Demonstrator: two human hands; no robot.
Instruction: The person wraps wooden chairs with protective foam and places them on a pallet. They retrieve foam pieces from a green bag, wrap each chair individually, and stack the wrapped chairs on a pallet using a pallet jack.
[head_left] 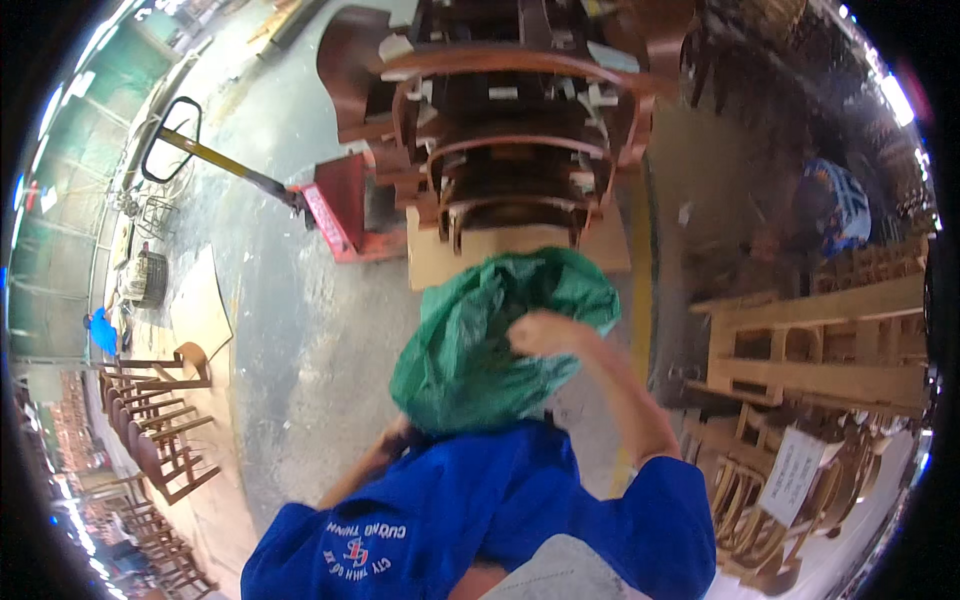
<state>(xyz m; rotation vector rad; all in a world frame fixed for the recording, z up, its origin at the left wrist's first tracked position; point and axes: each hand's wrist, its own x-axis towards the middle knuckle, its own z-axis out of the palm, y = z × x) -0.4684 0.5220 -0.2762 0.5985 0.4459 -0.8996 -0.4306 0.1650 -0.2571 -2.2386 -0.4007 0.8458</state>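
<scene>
A green woven plastic sack (470, 350) bulges in front of my body, its mouth gaping toward the upper right. My right hand (541, 333) is curled closed over the sack's mouth, and whatever its fingers grip is hidden. Against the sack's lower left edge is my left hand (402, 432), shadowed, with its fingers covered by the green material. Just beyond the sack rises a stack of brown wooden chairs (515, 150) with curved backs and small pale labels.
A red pallet jack (340, 205) with a yellow handle stands left of the stack. Brown chairs (150, 420) line the left side. Wooden racks (810, 350) and curved chair frames (745, 500) crowd the right. A person (840, 205) is at far right, another (102, 330) at far left.
</scene>
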